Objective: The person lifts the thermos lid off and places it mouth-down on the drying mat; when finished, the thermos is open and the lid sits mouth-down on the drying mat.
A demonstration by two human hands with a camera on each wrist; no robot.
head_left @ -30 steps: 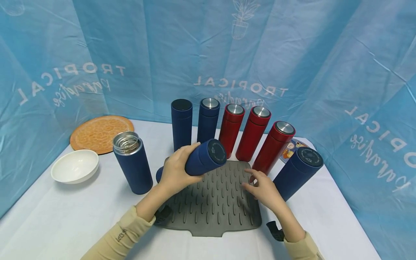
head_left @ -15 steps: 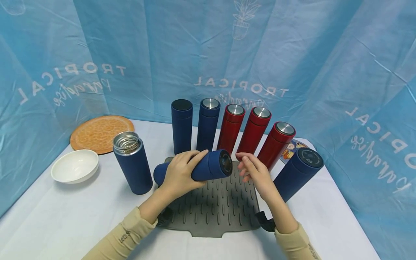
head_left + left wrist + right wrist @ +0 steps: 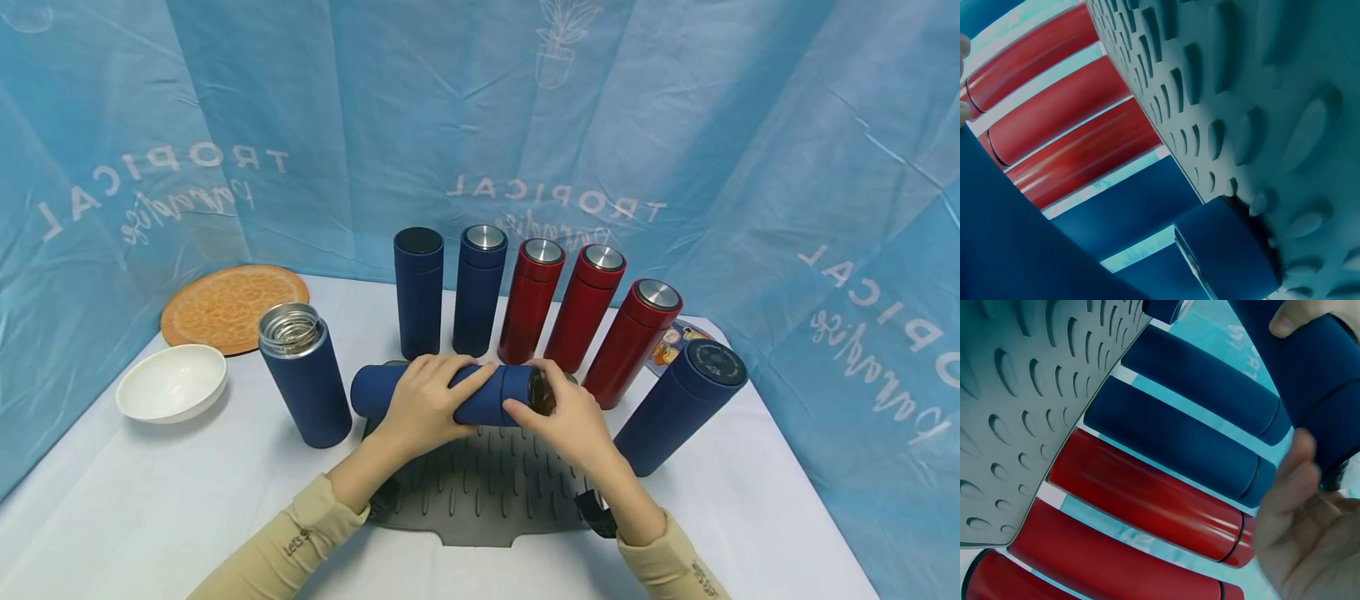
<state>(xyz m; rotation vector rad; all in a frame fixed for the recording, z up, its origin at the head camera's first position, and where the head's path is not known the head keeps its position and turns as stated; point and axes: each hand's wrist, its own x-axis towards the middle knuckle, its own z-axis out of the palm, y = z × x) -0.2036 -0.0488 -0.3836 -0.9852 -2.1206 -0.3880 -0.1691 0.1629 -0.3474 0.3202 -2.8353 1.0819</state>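
Note:
A blue thermos bottle [image 3: 482,397] lies sideways across my left hand [image 3: 426,400], which grips it around the middle. My right hand [image 3: 566,415] curls over the lid end, its thumb and fingertips touching the bottle beside the seam. Both hands are above a grey ridged mat [image 3: 487,492]. In the right wrist view, the same thermos bottle [image 3: 1310,369] runs down to my right fingers [image 3: 1300,465]. A short blue cap [image 3: 1229,247] sits on the mat in the left wrist view; the held bottle hides it from the head view.
Behind the mat stand two blue bottles [image 3: 418,292] and three red bottles [image 3: 573,308]. At right is another blue bottle [image 3: 678,408]. An uncapped blue bottle [image 3: 306,375], a white bowl [image 3: 171,383] and an orange round board [image 3: 234,308] are at left.
My left hand has turned the blue thermos bottle level, its lid end now pointing right. My right hand has moved left from beside the mat and taken hold of the lid end.

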